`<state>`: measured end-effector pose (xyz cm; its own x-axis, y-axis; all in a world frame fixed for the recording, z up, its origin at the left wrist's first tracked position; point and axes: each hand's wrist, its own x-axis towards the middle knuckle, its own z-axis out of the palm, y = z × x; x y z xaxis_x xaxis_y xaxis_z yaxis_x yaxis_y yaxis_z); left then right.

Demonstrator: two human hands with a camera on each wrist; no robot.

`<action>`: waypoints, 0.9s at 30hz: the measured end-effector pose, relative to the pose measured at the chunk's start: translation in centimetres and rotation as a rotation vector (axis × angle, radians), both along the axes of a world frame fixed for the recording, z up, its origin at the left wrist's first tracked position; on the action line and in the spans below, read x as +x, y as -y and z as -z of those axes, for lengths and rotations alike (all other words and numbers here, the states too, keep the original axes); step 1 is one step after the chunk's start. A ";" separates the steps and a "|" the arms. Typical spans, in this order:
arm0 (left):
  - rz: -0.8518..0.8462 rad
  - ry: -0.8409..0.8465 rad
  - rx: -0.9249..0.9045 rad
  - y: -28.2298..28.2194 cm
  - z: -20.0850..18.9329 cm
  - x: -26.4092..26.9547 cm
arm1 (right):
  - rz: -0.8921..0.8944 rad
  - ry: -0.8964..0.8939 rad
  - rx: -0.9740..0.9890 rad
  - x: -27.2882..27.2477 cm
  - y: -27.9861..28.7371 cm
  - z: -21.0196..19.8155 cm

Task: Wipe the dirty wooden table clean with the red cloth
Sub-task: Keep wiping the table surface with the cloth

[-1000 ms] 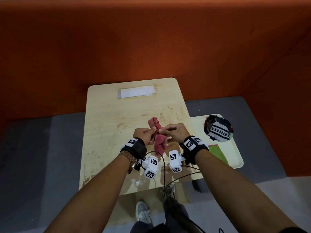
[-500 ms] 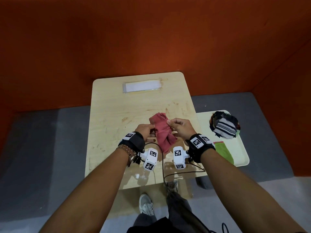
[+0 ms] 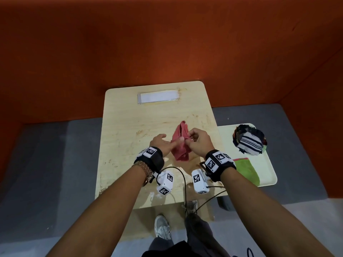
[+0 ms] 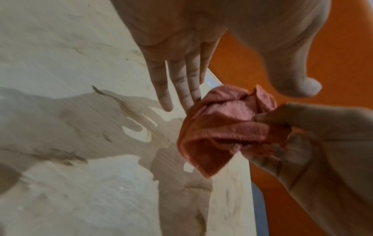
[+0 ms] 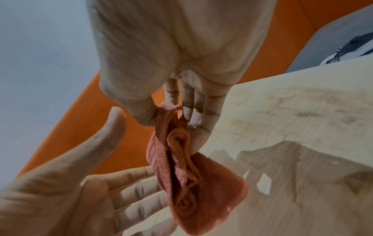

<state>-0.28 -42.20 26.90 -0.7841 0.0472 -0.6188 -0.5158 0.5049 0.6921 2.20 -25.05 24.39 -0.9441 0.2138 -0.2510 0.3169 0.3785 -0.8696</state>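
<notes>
The red cloth [image 3: 179,151] hangs bunched just above the pale wooden table [image 3: 130,115], right of its middle. My right hand [image 3: 191,139] pinches the cloth's upper folds between thumb and fingers; the right wrist view shows this pinch at the top of the cloth [image 5: 187,183]. My left hand [image 3: 167,140] lies open beside it, thumb and straight fingers [image 4: 181,83] touching the cloth [image 4: 222,127] without gripping. Brownish smears [image 3: 118,164] mark the tabletop, and a damp-looking patch [image 4: 80,119] spreads under the hands.
A white strip [image 3: 158,96] is stuck at the table's far end. Right of the table a cream tray [image 3: 267,167] holds a dark striped bundle [image 3: 249,140] and a green cloth [image 3: 246,170]. Orange partition walls [image 3: 167,43] close in the back and sides.
My left hand has let go of the cloth and opened flat against it. The right hand keeps its pinch, and the cloth now hangs in a narrower bunch.
</notes>
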 end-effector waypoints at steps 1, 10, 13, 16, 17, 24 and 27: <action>0.011 -0.054 -0.009 -0.2 -0.1 0.2 | -0.018 -0.008 -0.036 0.0 0.2 -0.2; -0.374 -0.045 0.278 0.4 0.8 -0.9 | 0.232 0.142 -0.655 -0.3 -1.2 -1.9; -0.359 -0.047 0.179 0.5 1.2 -1.3 | 0.261 0.194 -0.781 -0.2 -1.8 -2.0; -0.238 -0.170 -0.004 0.5 1.0 -1.0 | 0.256 0.236 -0.826 -0.2 -2.1 -2.0; -0.205 -0.210 -0.018 0.4 1.1 -1.1 | 0.265 0.248 -0.835 -0.2 -2.2 -2.1; -0.240 -0.306 0.146 -0.5 0.6 -1.8 | 0.318 0.259 -0.834 -0.8 -2.5 -2.2; -0.087 -0.294 0.192 -1.2 -0.7 -1.0 | 0.328 0.251 -0.855 -1.2 -2.3 -2.2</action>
